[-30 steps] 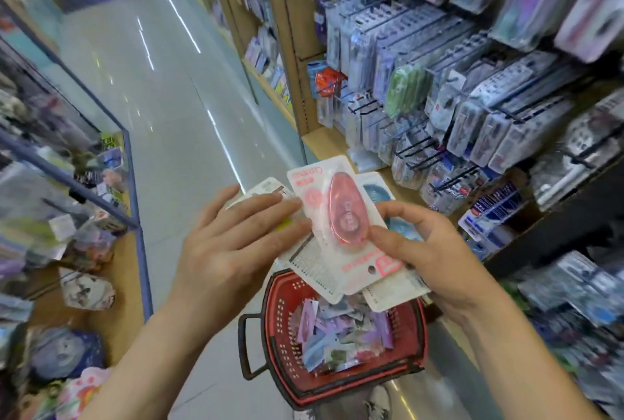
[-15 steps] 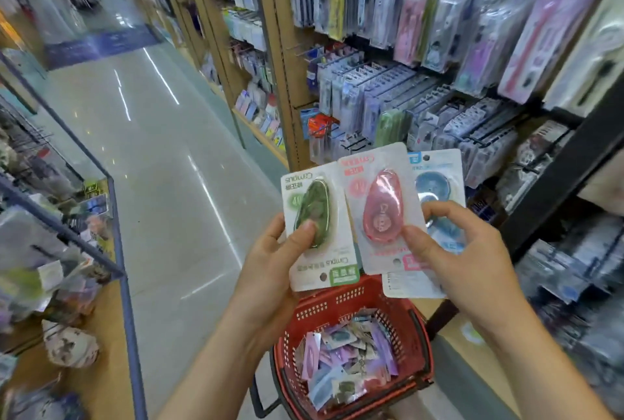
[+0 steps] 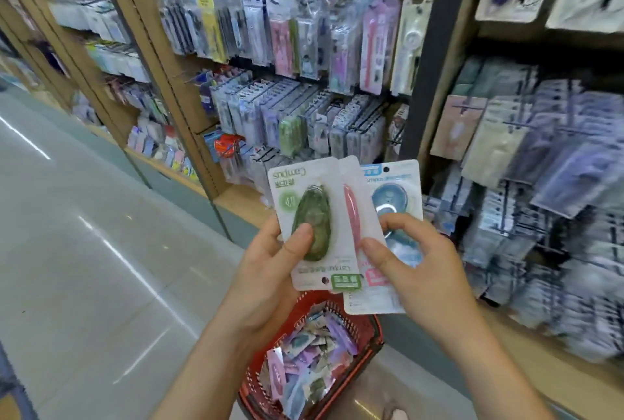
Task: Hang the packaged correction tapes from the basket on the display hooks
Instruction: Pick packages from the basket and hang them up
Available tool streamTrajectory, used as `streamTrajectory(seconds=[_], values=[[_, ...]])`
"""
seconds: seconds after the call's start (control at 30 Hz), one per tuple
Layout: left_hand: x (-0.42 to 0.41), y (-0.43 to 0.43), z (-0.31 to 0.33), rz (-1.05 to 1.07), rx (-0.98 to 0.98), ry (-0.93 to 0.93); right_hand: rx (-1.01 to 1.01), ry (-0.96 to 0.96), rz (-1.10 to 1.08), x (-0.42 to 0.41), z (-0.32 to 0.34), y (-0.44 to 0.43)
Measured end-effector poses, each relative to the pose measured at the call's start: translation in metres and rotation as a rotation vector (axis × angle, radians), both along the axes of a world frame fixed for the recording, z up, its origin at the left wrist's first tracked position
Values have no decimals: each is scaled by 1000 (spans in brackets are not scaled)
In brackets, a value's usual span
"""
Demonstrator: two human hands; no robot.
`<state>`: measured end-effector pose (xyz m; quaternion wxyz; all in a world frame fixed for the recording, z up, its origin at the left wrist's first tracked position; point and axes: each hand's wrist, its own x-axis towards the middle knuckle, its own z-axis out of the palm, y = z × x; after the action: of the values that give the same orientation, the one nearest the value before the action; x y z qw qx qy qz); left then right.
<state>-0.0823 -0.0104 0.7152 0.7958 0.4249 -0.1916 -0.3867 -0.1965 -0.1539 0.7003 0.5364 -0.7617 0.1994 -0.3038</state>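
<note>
- Left hand (image 3: 266, 284): thumb pressed flat on the clear blister of a green correction tape on a white backing card (image 3: 314, 217), the other fingers out of sight behind the card. It is a pinch hold with the card upright.
- The green pack's print reads upside down, and its hang hole sits at the lower end, near the palm.
- Right hand (image 3: 422, 271): thumb and curled forefinger pinch two more carded tapes together. The pink one (image 3: 351, 213) is turned nearly edge-on and tucked just behind the green card. The blue one (image 3: 395, 193) is rearmost, with its hole at the top.
- The three packs are fanned and overlapping, held between the hands at chest level, well apart from any hook.
- Below the hands, a red plastic mesh basket (image 3: 366, 352) holds a loose heap of further small packs (image 3: 310, 359) in mixed colours.
- Beyond, a wooden shelf unit with rows of black wire display hooks (image 3: 363, 122), crowded with hanging stationery packs. Green blister packs (image 3: 292, 131) already hang mid-row.
- Step in hand, as judged: sorting the picked packs by colour, hanging not yet begun.
- Next move likely calls for flipping the green card hole-up, freeing it from the fan, finding the matching green row and threading the hole onto the hook tip.
</note>
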Motion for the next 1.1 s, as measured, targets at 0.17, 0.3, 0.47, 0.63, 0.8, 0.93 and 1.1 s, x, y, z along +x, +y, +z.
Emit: streamTrajectory(seconds=[0.17,0.3,0.47,0.63,0.8,0.93,1.1], values=[[-16,-29,5,-12,-43,6,25,-68,-61,-26,9,-9],[-28,-50,14,53,18,15,1,-86,-140,-55,15,-34],[-62,-92,25,48,67,-113,-59,-85,-125,-110,35,-68],[-121,-145,32,-7,106,-235,-130,-23,-197,-168,46,-108],[-182,-195,44,-88,64,-425,-52,-69,-245,-213,62,-138],[-222,-228,54,-171,42,-527,-21,-109,-267,-250,77,-155],[-249,-252,66,-300,32,-653,20,-297,-344,-288,92,-171]])
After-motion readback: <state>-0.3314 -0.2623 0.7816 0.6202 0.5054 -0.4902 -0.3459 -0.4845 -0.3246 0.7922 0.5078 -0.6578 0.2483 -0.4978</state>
